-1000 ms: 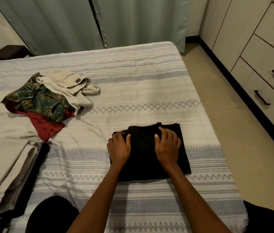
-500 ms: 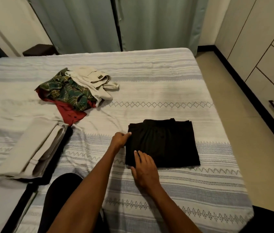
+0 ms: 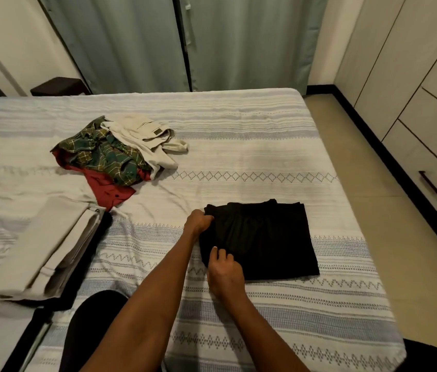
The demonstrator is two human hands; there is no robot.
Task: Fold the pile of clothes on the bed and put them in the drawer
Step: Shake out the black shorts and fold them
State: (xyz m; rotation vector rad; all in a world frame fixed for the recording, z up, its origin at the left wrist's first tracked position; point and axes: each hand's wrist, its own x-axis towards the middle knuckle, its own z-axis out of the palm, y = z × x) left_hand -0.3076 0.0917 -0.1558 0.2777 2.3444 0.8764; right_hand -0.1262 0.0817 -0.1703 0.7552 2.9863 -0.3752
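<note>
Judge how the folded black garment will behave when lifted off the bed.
The folded black garment is probably floppy: its left edge bunches where the left hand and right hand grip it. Held only there, its layers may sag and unfold. It likely weighs little.

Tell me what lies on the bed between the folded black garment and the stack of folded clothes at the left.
Nothing visible does. Both hands, left hand and right hand, grip the black garment; only bare bedspread separates it from the folded stack.

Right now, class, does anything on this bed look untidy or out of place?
Yes: the green plaid shirt, red shirt and cream garment lie crumpled in a heap, unlike the folded black garment.
</note>
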